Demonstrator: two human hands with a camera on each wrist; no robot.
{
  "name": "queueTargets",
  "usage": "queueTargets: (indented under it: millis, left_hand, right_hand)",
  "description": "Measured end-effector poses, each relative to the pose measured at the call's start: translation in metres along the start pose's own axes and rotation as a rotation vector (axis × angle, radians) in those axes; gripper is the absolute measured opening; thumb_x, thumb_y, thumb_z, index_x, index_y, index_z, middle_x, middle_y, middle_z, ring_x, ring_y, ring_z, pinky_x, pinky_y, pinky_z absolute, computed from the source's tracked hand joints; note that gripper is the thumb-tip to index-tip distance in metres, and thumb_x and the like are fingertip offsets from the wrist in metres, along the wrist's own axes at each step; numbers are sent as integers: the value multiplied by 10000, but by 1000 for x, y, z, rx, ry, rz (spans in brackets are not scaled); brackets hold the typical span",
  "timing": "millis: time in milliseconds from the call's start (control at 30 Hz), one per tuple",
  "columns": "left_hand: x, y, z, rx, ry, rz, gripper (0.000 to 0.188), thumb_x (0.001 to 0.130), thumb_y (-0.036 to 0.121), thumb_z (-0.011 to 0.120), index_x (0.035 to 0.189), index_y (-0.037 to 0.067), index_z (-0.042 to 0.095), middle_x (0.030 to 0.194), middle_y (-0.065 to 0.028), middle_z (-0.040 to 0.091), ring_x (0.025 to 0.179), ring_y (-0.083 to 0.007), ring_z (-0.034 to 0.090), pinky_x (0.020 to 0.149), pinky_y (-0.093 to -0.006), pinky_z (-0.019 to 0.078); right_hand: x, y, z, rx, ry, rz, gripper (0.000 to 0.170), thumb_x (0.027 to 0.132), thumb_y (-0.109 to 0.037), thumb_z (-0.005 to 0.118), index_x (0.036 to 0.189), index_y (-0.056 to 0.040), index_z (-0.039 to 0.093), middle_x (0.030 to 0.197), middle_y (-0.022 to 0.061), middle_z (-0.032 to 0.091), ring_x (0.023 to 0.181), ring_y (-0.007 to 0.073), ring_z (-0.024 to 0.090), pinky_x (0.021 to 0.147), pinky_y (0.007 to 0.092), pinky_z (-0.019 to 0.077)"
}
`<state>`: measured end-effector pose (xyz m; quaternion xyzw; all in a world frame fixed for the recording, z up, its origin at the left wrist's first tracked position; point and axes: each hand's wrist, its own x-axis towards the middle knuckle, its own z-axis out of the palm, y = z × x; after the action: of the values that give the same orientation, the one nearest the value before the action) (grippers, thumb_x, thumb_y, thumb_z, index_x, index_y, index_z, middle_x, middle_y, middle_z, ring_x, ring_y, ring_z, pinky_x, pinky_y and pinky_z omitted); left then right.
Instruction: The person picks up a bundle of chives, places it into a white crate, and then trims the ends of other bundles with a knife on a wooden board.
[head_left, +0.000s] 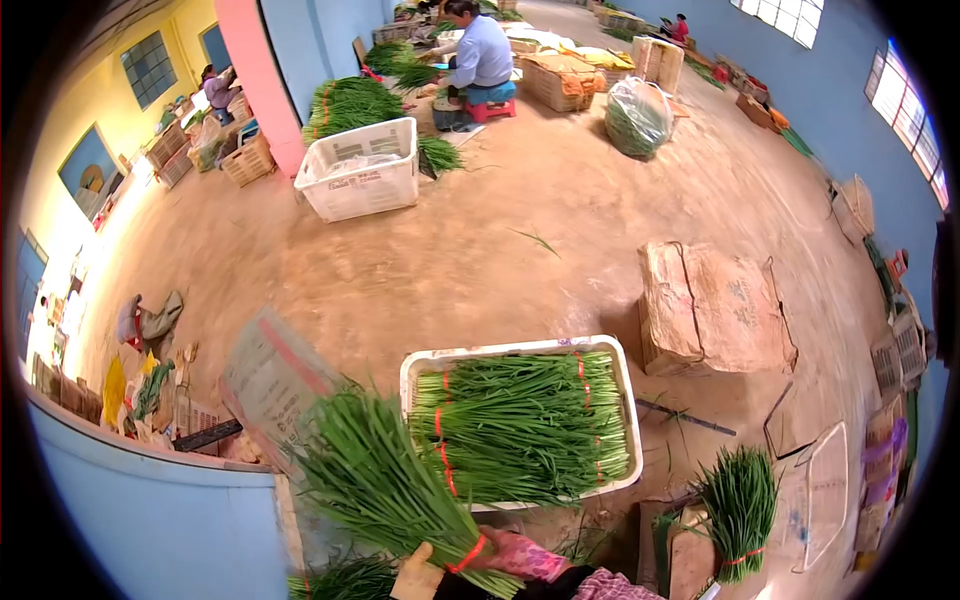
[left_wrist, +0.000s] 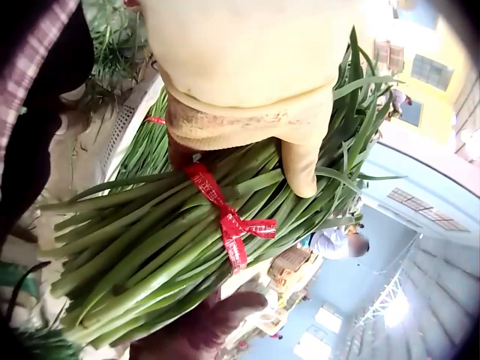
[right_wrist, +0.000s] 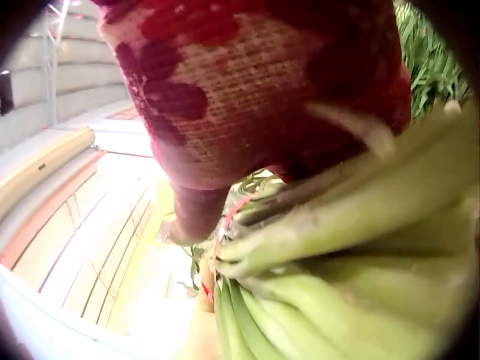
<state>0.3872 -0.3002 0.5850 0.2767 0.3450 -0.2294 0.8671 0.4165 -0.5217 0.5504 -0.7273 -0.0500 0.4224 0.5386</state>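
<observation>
A bunch of garlic chives [head_left: 385, 465], tied with red tape [left_wrist: 217, 202], is held low in the head view, its leafy tips up to the left. My left hand [head_left: 415, 572], in a cream glove, grips the bunch just on the leaf side of the tape, thumb and fingers on either side. My right hand [head_left: 508, 552], in a floral glove with bare fingertips, holds the pale stem end; in the right wrist view its fingers [right_wrist: 199, 214] curl over the stems [right_wrist: 360, 262]. Just beyond stands a white crate [head_left: 632, 430] with several tied bunches [head_left: 515, 420] inside.
Another tied bunch [head_left: 738, 505] stands at the lower right beside a wire frame [head_left: 825, 500]. A brown carton [head_left: 715, 305] sits beyond the crate's right side. At left are a blue low wall [head_left: 160, 530] and a grey sack [head_left: 270, 375]. Farther off, a person [head_left: 483, 55] sits on a stool.
</observation>
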Motion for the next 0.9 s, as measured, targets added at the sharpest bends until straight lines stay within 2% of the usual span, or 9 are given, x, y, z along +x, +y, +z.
queueTargets:
  millis: [67, 133, 200, 233, 300, 400, 567, 600, 900]
  left_hand:
    - [22, -17, -20, 0, -35, -27, 526, 1008, 233, 625, 1457, 23, 451, 1426, -139, 552, 1257, -314, 561, 1074, -486, 454]
    - [50, -23, -45, 26, -84, -77, 483, 1019, 231, 614, 1439, 37, 475, 1377, -115, 584, 1209, -267, 586, 1010, -427, 504]
    - [53, -13, -37, 328, -15, -14, 474, 1007, 303, 622, 1388, 39, 520, 1334, -99, 603, 1140, -230, 582, 973, -396, 494]
    - [55, -8, -28, 351, -64, -7, 520, 986, 346, 641, 1394, 46, 523, 1363, -96, 593, 1176, -245, 566, 1008, -414, 473]
    - [59, -5, -10, 279, -221, -83, 614, 942, 433, 680, 1405, 60, 527, 1419, -90, 574, 1249, -277, 535, 1078, -450, 430]
    - [76, 11, 6, 108, -484, -471, 685, 934, 434, 694, 1463, 58, 474, 1504, -91, 503, 1371, -313, 449, 1191, -510, 317]
    - [56, 25, 43, 248, -447, -403, 640, 911, 371, 737, 1418, 42, 523, 1466, -91, 544, 1331, -312, 483, 1178, -507, 334]
    - [91, -29, 17, 251, -405, -452, 643, 910, 358, 738, 1426, 44, 519, 1475, -89, 539, 1342, -311, 475, 1179, -509, 335]
    - [59, -193, 88, 271, -366, -680, 643, 885, 297, 761, 1430, 57, 521, 1488, -87, 530, 1376, -313, 452, 1205, -541, 289]
  right_hand:
    - [-14, 58, 10, -4, 311, -54, 775, 906, -466, 723, 1472, -9, 457, 1336, 252, 610, 1268, 319, 586, 1057, 382, 476]
    - [-46, 93, -8, 395, 513, 19, 555, 971, -220, 687, 1448, -16, 489, 1281, 155, 659, 1198, 253, 629, 1054, 344, 489]
    - [-96, 72, -16, 289, 966, -147, 339, 1009, -218, 587, 1279, -22, 643, 1087, 183, 731, 1018, 264, 717, 866, 359, 576]
    - [-132, 49, -21, 116, 1036, 81, 354, 993, -235, 602, 1267, -13, 638, 1099, 196, 722, 1013, 286, 712, 867, 390, 569]
    - [-177, 62, 0, 171, 1137, 277, 406, 973, -297, 618, 1255, -6, 636, 1139, 232, 697, 1039, 369, 688, 893, 428, 549]
    - [-220, 78, 51, 353, 1156, 519, 425, 977, -291, 632, 1287, -1, 613, 1158, 214, 704, 1100, 323, 682, 933, 408, 525]
    - [-262, 57, 138, 460, 1203, 733, 397, 967, -288, 630, 1268, -31, 660, 1184, 197, 711, 1131, 312, 678, 956, 393, 519]
    - [-260, 126, 148, 486, 1182, 806, 370, 961, -284, 629, 1245, -52, 683, 1158, 198, 718, 1113, 315, 686, 948, 393, 522]
    - [-362, 245, 160, 636, 1634, 957, 287, 930, -220, 647, 1154, -54, 712, 1076, 190, 731, 1057, 342, 693, 906, 412, 534]
